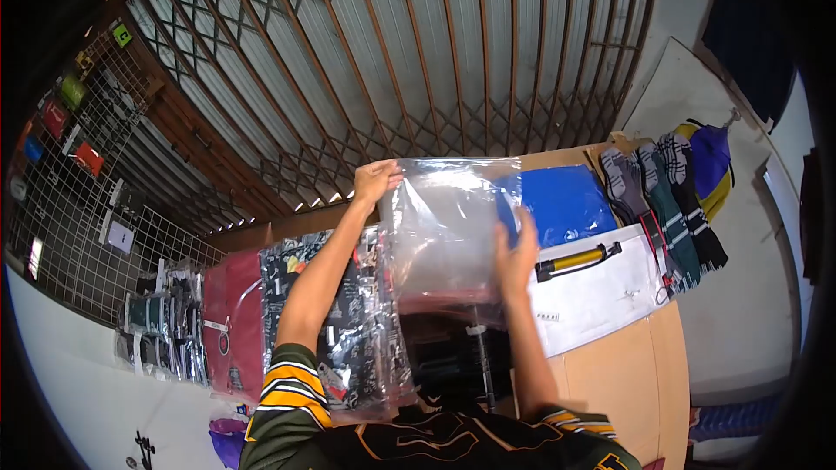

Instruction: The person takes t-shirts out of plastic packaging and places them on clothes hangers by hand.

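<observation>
A clear plastic bag [444, 231] hangs spread out over the middle of the table. My left hand [376, 183] pinches its upper left corner. My right hand [517, 252] is at the bag's right side, fingers apart, the palm facing the plastic; whether it touches the bag is hard to tell. Left of the bag lies a black patterned garment [348, 331] in clear wrapping. To the right are a blue packet [566, 204] and a yellow and black hand pump [579, 262] resting on a white package [601, 300].
Grey, green and black socks [666, 200] lie at the table's right end, near a purple and yellow bag [712, 161]. A maroon packet [235, 322] and wrapped socks [165, 322] are at the left. A folding metal gate [409, 52] stands behind the table [623, 374].
</observation>
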